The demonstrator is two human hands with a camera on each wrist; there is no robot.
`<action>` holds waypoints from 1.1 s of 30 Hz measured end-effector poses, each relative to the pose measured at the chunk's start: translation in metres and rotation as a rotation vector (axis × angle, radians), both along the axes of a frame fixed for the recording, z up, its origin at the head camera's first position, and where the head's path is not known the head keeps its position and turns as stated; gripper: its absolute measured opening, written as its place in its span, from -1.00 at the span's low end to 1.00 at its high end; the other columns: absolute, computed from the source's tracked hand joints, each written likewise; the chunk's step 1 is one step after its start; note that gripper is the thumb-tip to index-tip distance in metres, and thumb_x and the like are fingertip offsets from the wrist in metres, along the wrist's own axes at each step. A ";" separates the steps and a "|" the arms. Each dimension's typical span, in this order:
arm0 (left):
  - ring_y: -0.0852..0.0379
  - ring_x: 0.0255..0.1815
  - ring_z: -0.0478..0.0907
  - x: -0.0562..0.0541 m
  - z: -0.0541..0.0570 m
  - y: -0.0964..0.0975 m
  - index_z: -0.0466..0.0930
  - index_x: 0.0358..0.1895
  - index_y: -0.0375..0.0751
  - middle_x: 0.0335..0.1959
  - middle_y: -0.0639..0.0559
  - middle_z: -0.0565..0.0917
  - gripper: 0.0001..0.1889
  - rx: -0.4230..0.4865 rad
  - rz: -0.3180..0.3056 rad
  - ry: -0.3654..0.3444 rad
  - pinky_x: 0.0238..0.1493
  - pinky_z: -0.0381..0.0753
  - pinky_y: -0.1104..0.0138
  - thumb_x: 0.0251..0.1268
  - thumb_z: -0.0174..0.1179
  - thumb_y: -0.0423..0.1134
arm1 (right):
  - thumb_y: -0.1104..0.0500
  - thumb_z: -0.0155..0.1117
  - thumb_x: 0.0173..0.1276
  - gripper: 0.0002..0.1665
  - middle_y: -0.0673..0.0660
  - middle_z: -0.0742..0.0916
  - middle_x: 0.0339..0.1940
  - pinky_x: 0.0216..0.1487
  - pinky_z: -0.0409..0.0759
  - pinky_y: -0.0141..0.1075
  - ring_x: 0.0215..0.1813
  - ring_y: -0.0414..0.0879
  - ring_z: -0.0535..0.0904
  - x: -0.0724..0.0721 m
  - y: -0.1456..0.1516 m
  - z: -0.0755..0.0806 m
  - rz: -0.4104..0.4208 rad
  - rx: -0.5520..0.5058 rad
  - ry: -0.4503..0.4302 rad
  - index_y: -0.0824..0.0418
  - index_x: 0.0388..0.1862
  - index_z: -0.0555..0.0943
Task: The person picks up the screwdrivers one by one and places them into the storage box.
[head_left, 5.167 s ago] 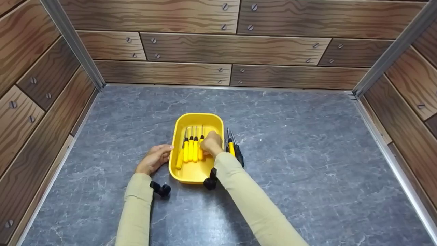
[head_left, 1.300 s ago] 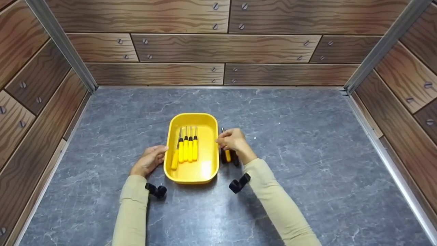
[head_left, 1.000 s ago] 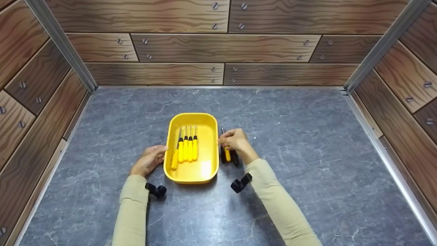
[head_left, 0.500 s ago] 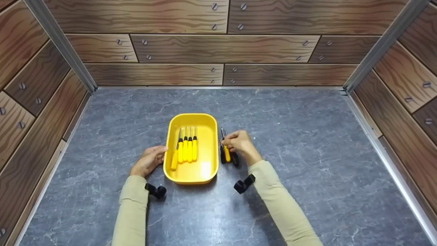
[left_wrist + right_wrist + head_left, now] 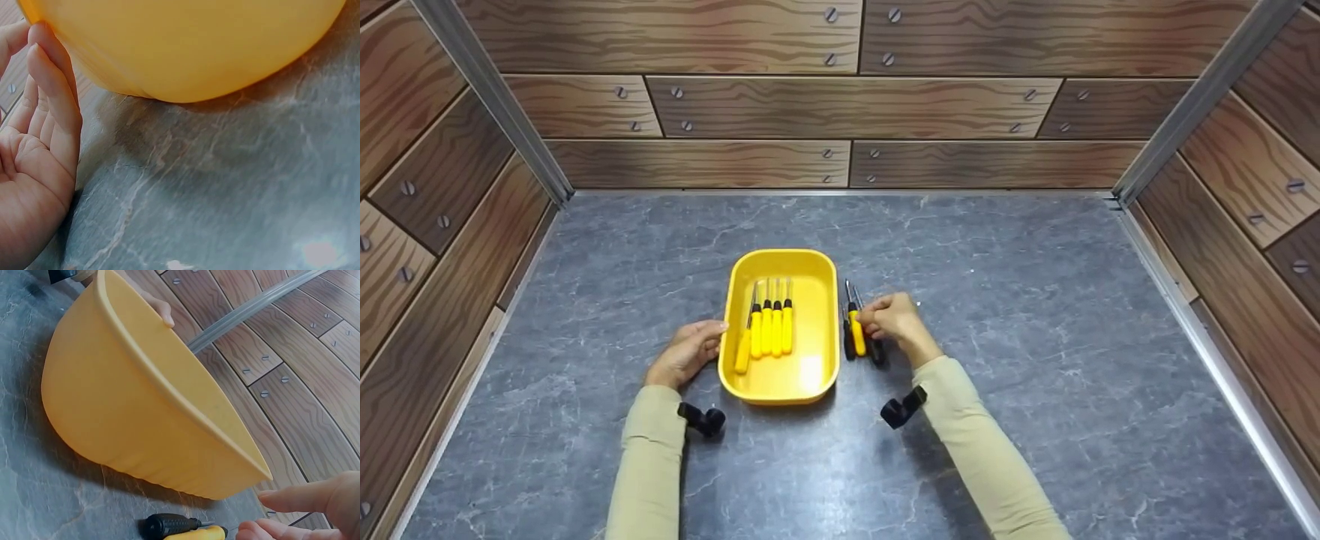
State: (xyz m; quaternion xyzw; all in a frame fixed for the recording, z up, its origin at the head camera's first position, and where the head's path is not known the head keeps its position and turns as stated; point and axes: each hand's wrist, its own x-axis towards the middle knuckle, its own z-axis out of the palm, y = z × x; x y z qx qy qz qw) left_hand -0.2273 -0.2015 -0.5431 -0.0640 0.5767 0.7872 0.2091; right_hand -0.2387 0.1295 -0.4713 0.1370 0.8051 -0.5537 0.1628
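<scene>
A yellow plastic tray [image 5: 814, 379] sits mid-table, holding several yellow-handled screwdrivers [image 5: 766, 330] side by side in its left half. My left hand [image 5: 686, 354] pinches the tray's left rim between thumb and fingertips; in the left wrist view the hand [image 5: 42, 163] meets the rim at upper left. Just right of the tray lie a black-handled screwdriver [image 5: 848, 341], a yellow-handled screwdriver [image 5: 856, 330] and another black-handled screwdriver [image 5: 877, 352]. My right hand [image 5: 894, 319] hovers over the rightmost one, partly covering it. In the right wrist view, thumb and fingers [image 5: 298, 500] stand apart with nothing between them.
A grey marbled tabletop [image 5: 1035, 337] surrounds the tray. Wood-patterned walls [image 5: 840, 109] enclose the back and both sides, with metal strips along their edges. Black camera mounts sit on both wrists.
From a yellow-handled screwdriver inside the tray, my right hand has come out over the right rim. It has then drifted right and slightly nearer. My left hand stays at the left rim.
</scene>
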 end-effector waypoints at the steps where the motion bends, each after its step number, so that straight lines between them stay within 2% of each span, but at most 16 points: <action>1: 0.36 -0.46 0.60 0.000 0.000 0.000 0.63 -0.40 -0.07 -0.50 0.19 0.70 -0.74 -0.003 -0.002 0.001 -0.32 0.61 0.55 0.40 -0.02 -0.37 | 0.36 0.35 0.15 -0.75 -0.04 0.61 -0.69 -0.56 0.58 -0.51 -0.62 -0.27 0.53 0.000 0.001 0.000 -0.003 0.006 -0.006 0.46 -0.19 0.65; 13: 0.36 -0.47 0.60 -0.002 -0.002 0.000 0.62 -0.37 -0.10 -0.50 0.18 0.71 -0.77 -0.008 0.006 -0.007 -0.33 0.61 0.55 0.40 -0.01 -0.36 | 0.33 0.43 0.08 -0.87 -0.04 0.56 -0.72 -0.60 0.56 -0.50 -0.64 -0.27 0.47 -0.003 0.009 -0.012 -0.027 0.187 -0.008 0.34 -0.39 0.66; 21: 0.35 -0.44 0.61 -0.001 -0.004 -0.001 0.62 -0.37 -0.08 -0.49 0.18 0.71 -0.78 -0.007 0.004 -0.001 -0.29 0.63 0.53 0.38 0.00 -0.35 | 0.28 0.50 0.04 -0.77 -0.02 0.55 -0.72 -0.54 0.63 -0.43 -0.64 -0.24 0.48 -0.002 0.012 -0.018 -0.016 0.232 -0.052 0.37 -0.34 0.66; 33: 0.35 -0.43 0.62 0.000 -0.001 -0.001 0.64 -0.37 -0.09 -0.48 0.17 0.72 -0.76 0.014 -0.016 0.011 -0.30 0.63 0.54 0.39 -0.01 -0.35 | 0.20 0.61 -0.11 -0.63 -0.03 0.52 -0.65 -0.55 0.62 -0.43 -0.64 -0.24 0.47 0.001 0.012 -0.021 -0.007 0.273 -0.105 0.18 -0.57 0.50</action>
